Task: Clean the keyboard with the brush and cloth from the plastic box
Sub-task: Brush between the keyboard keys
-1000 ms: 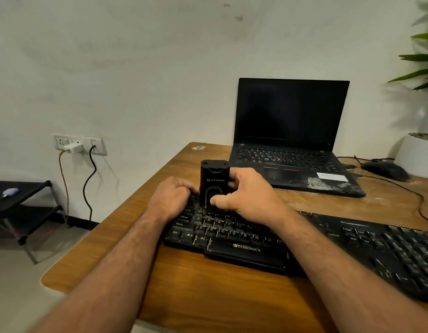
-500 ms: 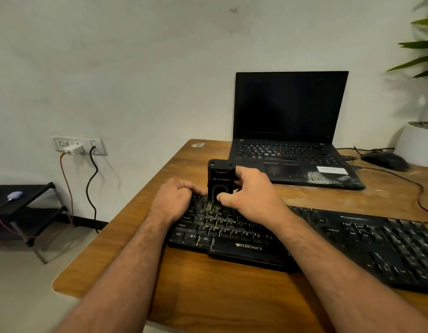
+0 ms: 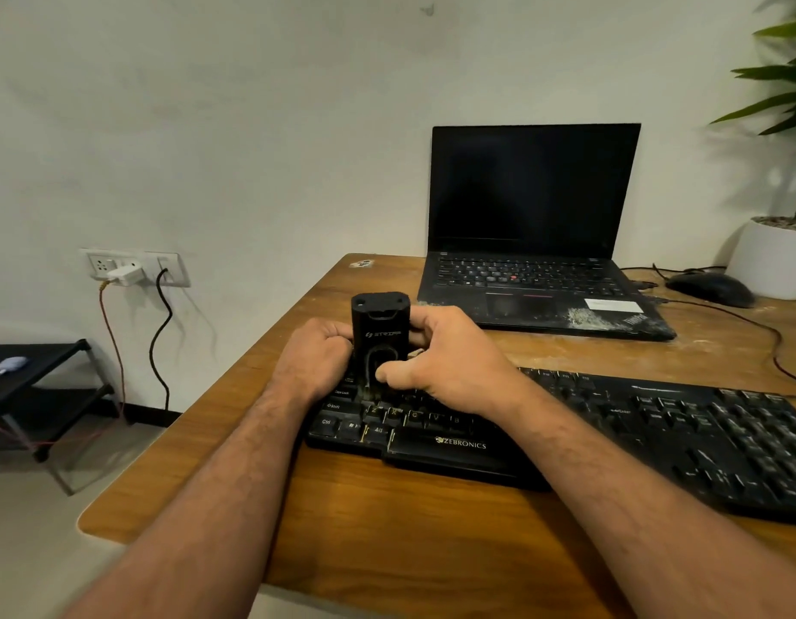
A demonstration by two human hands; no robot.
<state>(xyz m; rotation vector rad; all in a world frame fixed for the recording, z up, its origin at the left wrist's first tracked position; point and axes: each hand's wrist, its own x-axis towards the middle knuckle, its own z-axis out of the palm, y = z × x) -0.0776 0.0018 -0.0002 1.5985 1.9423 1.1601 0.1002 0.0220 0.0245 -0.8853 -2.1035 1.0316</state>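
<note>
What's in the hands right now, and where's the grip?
Both hands, left hand and right hand, clasp the upright black brush tool by its lower body, on the keyboard.

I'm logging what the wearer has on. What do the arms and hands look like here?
Both forearms are bare, with no sleeves in view. The left hand and right hand wear no gloves; no watch, ring or band shows on either.
</note>
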